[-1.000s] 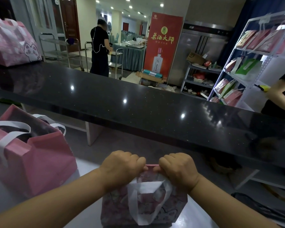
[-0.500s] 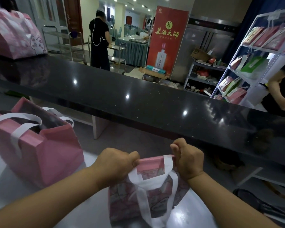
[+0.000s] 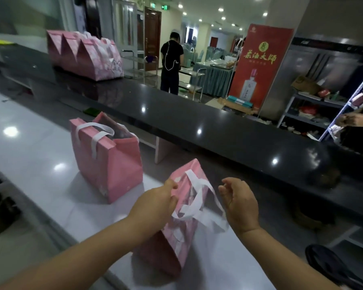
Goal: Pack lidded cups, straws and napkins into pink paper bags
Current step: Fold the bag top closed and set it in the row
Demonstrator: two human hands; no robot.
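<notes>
- A white glossy desk [image 3: 29,155] runs along the near side. Behind it stands a black raised desk [image 3: 197,122], with an open hall with ceiling spotlights beyond.
- The near pink bag [image 3: 172,248] stands on the white desk, tilted, with its top edge folded together and its contents hidden.
- The left hand [image 3: 155,204] has its grip pinching that bag's top edge at the left corner, thumb against curled fingers.
- The right hand [image 3: 241,204] is just right of the bag top, its grip spread and loosely curved, holding nothing. Whether it brushes the white handles [image 3: 199,204] cannot be told.
- Two white handle loops hang over the near bag's front.
- A second pink bag [image 3: 113,164] stands upright to the left of the near bag, apart from it, with its mouth open and two white handles on its rim.
- A row of pink bags [image 3: 86,57] sits far to the left and beyond the near bag, on the black desk. At least three show; the exact count is unclear.
- Beyond the near bag, a person in black [image 3: 171,63] stands past the black desk, beside a red banner [image 3: 258,65].
- To the right and beyond are a metal shelf rack [image 3: 302,114] and another person's hand [image 3: 352,120] at the frame edge.
</notes>
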